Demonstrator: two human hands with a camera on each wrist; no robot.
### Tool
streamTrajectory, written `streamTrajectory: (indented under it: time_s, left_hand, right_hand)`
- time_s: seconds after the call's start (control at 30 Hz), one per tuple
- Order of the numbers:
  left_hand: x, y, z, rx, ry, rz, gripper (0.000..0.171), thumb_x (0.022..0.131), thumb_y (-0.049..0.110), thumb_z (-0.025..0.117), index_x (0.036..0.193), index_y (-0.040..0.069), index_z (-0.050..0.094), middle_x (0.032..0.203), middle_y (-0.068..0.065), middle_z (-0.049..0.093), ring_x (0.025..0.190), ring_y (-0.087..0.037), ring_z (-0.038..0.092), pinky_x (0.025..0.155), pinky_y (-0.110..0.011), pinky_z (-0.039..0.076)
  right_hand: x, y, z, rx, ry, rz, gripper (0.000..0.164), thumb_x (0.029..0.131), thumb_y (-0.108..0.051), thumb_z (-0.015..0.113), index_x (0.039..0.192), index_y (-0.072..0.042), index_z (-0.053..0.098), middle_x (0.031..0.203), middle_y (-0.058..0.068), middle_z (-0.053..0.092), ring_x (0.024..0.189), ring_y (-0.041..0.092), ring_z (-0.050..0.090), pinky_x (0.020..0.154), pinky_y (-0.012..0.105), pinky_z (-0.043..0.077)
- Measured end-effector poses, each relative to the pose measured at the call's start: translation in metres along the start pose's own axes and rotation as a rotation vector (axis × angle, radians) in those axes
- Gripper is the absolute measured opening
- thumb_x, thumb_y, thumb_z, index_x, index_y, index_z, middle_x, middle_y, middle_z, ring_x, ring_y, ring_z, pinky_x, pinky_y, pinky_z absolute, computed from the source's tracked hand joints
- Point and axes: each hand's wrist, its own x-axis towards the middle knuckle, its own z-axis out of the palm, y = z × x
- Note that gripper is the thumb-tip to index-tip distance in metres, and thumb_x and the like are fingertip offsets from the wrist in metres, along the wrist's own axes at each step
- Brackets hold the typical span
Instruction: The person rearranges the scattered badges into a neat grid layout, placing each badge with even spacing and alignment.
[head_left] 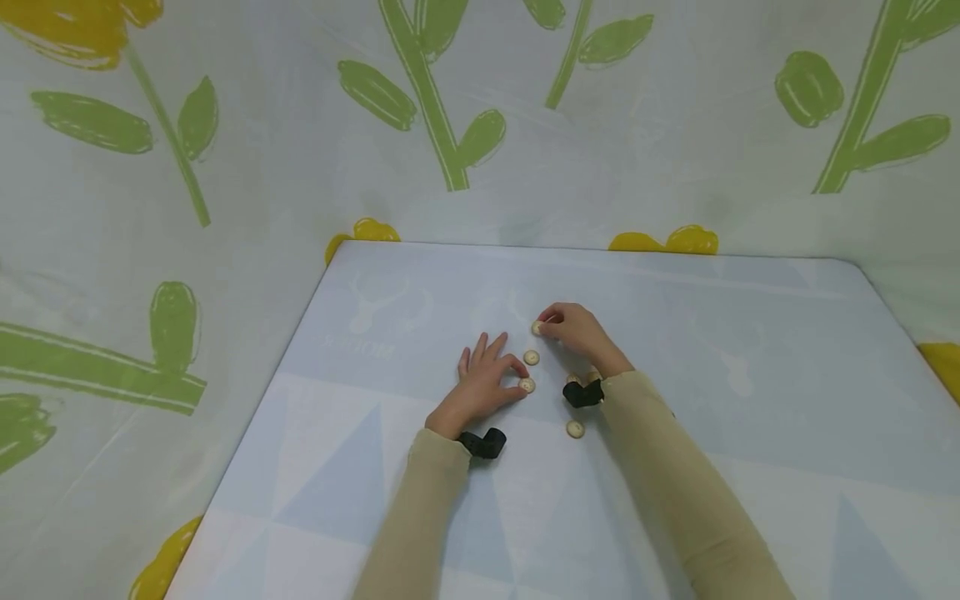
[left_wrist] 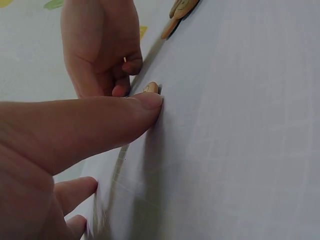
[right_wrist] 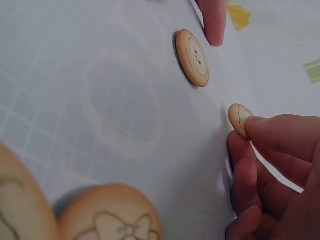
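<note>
The left hand (head_left: pixel 480 387) pinches a round wooden button (head_left: pixel 527 385) between thumb and index finger, its other fingers spread over the table. In the left wrist view, the thumb covers most of that button (left_wrist: pixel 151 87). Farther forward, the right hand (head_left: pixel 576 328) holds another wooden button (head_left: pixel 537 327) by thumb and fingertips; the right wrist view shows it tilted up on edge (right_wrist: pixel 240 120). Between the two hands a loose button (head_left: pixel 531 357) lies flat, with two small holes and line drawing visible in the right wrist view.
Two more buttons, one with a drawn bow (right_wrist: pixel 112 217), lie beneath the right wrist, partly hidden by its black strap (head_left: pixel 583 393). Another button (head_left: pixel 575 428) lies nearer the person. The pale patterned table (head_left: pixel 360 517) meets a leaf-print curtain (head_left: pixel 262 125) behind and at left.
</note>
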Motion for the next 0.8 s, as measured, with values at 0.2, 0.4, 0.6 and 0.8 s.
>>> streamTrajectory:
  time_s: [0.2,0.4,0.6,0.8]
  left_hand:
    - [-0.0027,-0.001,0.002,0.0,-0.007,-0.014,0.016,0.08,0.038,0.063,0.092,0.029,0.059,0.148,-0.004,0.012,0.134,-0.028,-0.008,0.1,-0.053,-0.005]
    - [-0.0041,0.0005,0.002,-0.021,-0.002,-0.001,0.015,0.08,0.038,0.063,0.091,0.029,0.058,0.148,-0.005,0.012,0.134,-0.029,-0.008,0.1,-0.052,-0.006]
    - [-0.0019,0.0017,0.0009,-0.017,0.003,0.002,0.015,0.08,0.039,0.063,0.091,0.03,0.058,0.149,-0.004,0.011,0.134,-0.028,-0.009,0.1,-0.052,-0.006]
    - [-0.0014,0.0028,-0.0015,-0.017,0.008,0.009,0.015,0.08,0.038,0.063,0.092,0.029,0.058,0.149,-0.004,0.011,0.134,-0.029,-0.008,0.1,-0.052,-0.006]
  right_hand:
    - [0.0011,-0.0025,0.0046,-0.015,0.005,-0.023,0.021,0.084,-0.027,0.06,0.098,-0.011,0.061,0.096,0.007,0.059,0.082,0.022,0.052,0.073,0.034,0.042]
    - [0.0037,-0.0009,0.0082,-0.053,0.024,-0.035,0.02,0.084,-0.027,0.06,0.095,-0.011,0.063,0.096,0.005,0.06,0.087,0.022,0.05,0.079,0.037,0.04]
    - [0.0063,-0.0011,0.0072,-0.046,0.035,-0.015,0.02,0.083,-0.028,0.06,0.095,-0.011,0.064,0.096,0.004,0.06,0.086,0.022,0.051,0.079,0.037,0.04]
    - [0.0069,-0.0048,0.0032,-0.054,0.02,0.002,0.021,0.083,-0.026,0.061,0.096,-0.01,0.064,0.097,0.005,0.06,0.086,0.022,0.05,0.08,0.038,0.039]
